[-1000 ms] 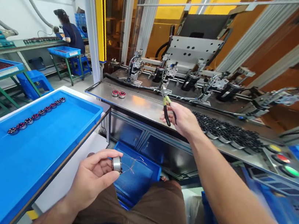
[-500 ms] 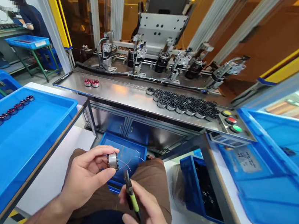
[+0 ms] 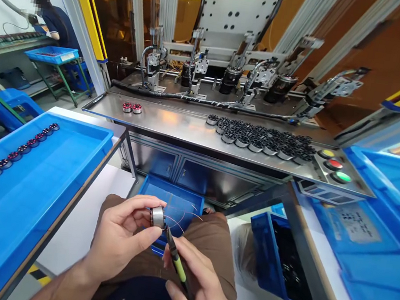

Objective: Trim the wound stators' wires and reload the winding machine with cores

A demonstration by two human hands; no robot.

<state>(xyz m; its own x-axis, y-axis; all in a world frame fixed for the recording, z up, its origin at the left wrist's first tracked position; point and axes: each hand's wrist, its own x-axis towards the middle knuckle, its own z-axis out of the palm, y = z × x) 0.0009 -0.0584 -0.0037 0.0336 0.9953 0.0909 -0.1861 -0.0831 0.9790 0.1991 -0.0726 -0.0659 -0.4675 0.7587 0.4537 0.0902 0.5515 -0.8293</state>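
Observation:
Between the thumb and fingers of my left hand (image 3: pixel 123 231) is a motor stator (image 3: pixel 157 217), a short metal ring with dark teeth, tilted on its side. Thin copper wires (image 3: pixel 177 222) trail from it to the right. My right hand (image 3: pixel 200 281) is closed around cutting pliers (image 3: pixel 177 261) with black and yellow-green handles. The dark jaws of the pliers point up at the stator's lower right edge, close to the wire roots. Whether the jaws touch a wire I cannot tell. Both hands are above my lap.
A steel ledge (image 3: pixel 173 129) ahead carries several dark stators (image 3: pixel 261 139) and two red-wound ones (image 3: pixel 132 107). At left, a blue tray (image 3: pixel 53 159) holds a row of parts. Below stands a blue bin (image 3: pixel 193 199). Buttons (image 3: pixel 333 164) and blue crates (image 3: pixel 358 242) are at right.
The plier tips have come closer to the stator, now at its edge by the wires. My view has shifted slightly, so the bench and trays sit differently. Both hands keep their hold.

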